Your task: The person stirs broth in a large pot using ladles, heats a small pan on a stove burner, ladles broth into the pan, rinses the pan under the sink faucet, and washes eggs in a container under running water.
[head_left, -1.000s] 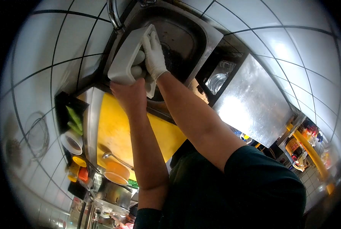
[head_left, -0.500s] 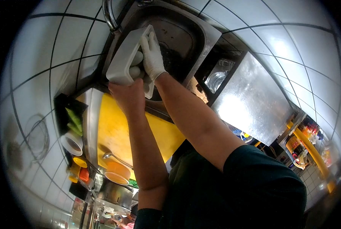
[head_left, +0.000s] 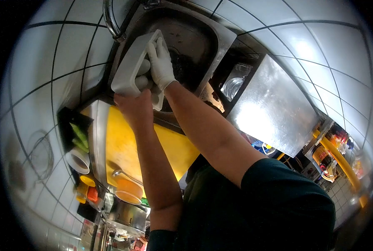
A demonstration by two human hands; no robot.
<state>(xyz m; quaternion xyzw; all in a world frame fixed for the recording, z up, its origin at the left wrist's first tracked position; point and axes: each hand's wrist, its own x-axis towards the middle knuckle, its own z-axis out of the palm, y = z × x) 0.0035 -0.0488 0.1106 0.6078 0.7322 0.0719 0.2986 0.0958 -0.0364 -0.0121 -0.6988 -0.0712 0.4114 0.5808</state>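
Observation:
A white plastic tub (head_left: pixel 127 72) is tipped on its side over the sink (head_left: pixel 222 46), its opening facing right. Several pale eggs (head_left: pixel 143 67) lie inside, partly covered by my hand. My left hand (head_left: pixel 135 108), bare, is closed round the tub's near end; its fingertips are partly hidden. In a white glove, my right hand (head_left: pixel 161 62) lies across the tub's opening with fingers stretched out, against or very close to the eggs. I cannot see whether its fingertips press on them.
A faucet (head_left: pixel 113 23) hangs over the sink's left side. The yellow cutting board (head_left: pixel 123 142) lies nearer me, with a spoon (head_left: pixel 121 172) and orange bowl (head_left: pixel 128 191) at its end. To the right stand a steel surface (head_left: pixel 274 104) and glass bowls (head_left: pixel 233 88). White tiled walls close both sides.
The whole view has shifted slightly, so sink, tub and hands appear a little further left. Both hands keep their places on the tub, and the eggs stay inside.

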